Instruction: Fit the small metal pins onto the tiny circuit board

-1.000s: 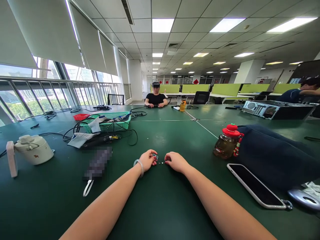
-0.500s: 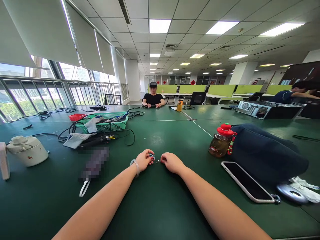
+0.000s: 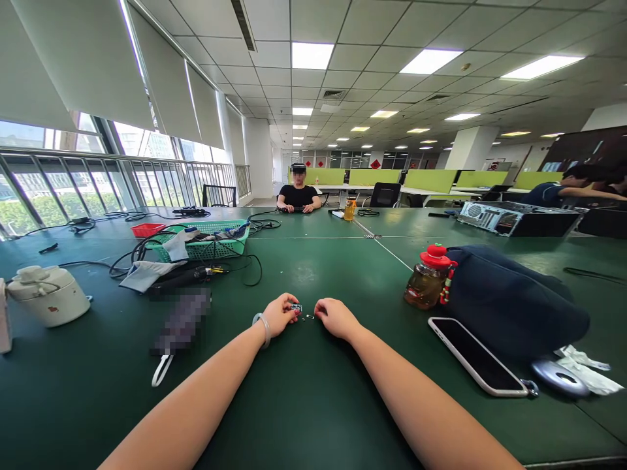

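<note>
A small dark-and-silver piece like a circuit board (image 3: 296, 307) is pinched in the fingers of my left hand (image 3: 278, 316), which wears a pale bangle (image 3: 263, 329) at the wrist. Facing it a short gap away, my right hand (image 3: 336, 318) has its fingers curled and pressed together close to the tabletop. What sits between those fingertips, if anything, is hidden. Several tiny pale bits (image 3: 308, 317) lie on the green table (image 3: 304, 391) in the gap between my hands, one of them right by the right fingertips.
At left are a mosaicked dark pouch (image 3: 183, 321), a white pot-like container (image 3: 50, 299) and a green basket (image 3: 223, 247) with cables. To the right stand a red-capped bottle (image 3: 425, 281), a dark bag (image 3: 509, 297) and a phone (image 3: 477, 356). Across the table sits a person (image 3: 298, 194).
My view has shifted slightly, so the table items sit a little further left. The small board in my left hand appears slightly turned. Both hands stay in nearly the same place.
</note>
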{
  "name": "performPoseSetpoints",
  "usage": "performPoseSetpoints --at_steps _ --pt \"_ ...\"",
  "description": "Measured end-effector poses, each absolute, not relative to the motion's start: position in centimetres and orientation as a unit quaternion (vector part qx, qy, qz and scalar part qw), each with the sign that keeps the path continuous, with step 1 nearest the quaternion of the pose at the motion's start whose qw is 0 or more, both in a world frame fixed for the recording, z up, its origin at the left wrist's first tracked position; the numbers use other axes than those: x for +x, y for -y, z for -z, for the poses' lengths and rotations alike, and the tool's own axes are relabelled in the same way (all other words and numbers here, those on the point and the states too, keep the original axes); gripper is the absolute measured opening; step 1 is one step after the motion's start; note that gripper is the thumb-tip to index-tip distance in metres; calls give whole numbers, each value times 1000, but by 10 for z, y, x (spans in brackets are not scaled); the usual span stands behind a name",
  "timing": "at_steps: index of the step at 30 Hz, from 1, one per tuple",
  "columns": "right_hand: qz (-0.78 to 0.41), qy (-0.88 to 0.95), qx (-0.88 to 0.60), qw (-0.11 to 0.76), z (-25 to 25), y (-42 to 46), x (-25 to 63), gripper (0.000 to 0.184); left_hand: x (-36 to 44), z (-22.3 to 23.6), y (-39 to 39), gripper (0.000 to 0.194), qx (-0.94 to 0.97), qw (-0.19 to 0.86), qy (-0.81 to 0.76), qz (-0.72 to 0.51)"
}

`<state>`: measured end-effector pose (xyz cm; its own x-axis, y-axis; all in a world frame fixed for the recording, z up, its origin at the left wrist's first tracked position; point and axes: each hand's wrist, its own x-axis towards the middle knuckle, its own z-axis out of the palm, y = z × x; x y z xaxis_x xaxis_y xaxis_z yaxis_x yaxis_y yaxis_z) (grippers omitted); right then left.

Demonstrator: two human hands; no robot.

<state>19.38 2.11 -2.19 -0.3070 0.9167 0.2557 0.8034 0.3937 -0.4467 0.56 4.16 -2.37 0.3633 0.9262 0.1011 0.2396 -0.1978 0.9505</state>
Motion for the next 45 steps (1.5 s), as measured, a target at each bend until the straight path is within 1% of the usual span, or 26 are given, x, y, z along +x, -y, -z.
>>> performPoseSetpoints --at_steps 9,14,17,20,28,45 --pt "-118 798 -541 240 23 -20 194 12 5 27 -43 27 676 464 -434 -374" --pt "-121 796 -545 235 22 -20 193 12 6 26 -41 27 683 448 -439 -375" --pt "-123 795 -548 230 22 -20 193 12 6 25 -40 26 700 417 -449 -368" --pt "-123 796 -549 225 22 -20 193 12 5 24 -39 27 717 361 -479 -354" --pt "-121 799 -547 219 21 -20 192 12 4 15 -35 21 758 228 -543 -280" --pt "-125 798 -549 215 21 -19 192 12 2 19 -38 26 786 188 -528 -261"
